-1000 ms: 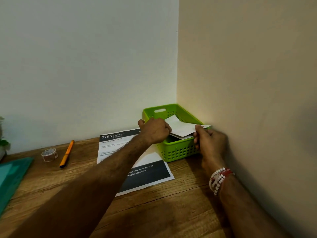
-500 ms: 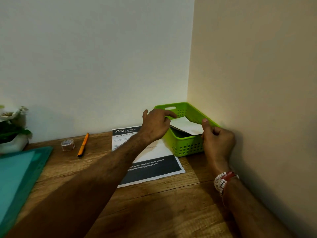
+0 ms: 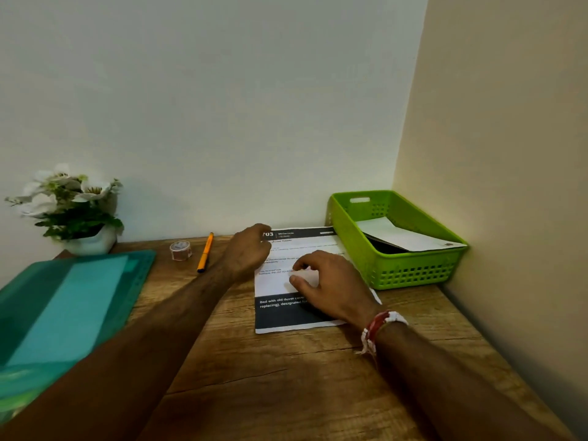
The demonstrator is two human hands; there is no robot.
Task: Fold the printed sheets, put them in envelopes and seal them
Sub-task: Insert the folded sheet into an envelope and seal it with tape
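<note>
- The brown wooden counter carries the flat printed white-and-black paper sheet, long axis running away from the person, just left of the green plastic basket.
- The right hand rests mid-sheet, grip loosely apart, holding nothing.
- The left hand covers the far-left corner, grip apart; it seems nearer the far edge.

dim, warm indoor light; the right wall glows yellowish, the back wall reads grey-white. soft shadows lie under the forearms on the wooden desk. wide-angle bending curves the edges; the left hand is slightly motion-blurred; small print on the printed sheet is unreadable.
</note>
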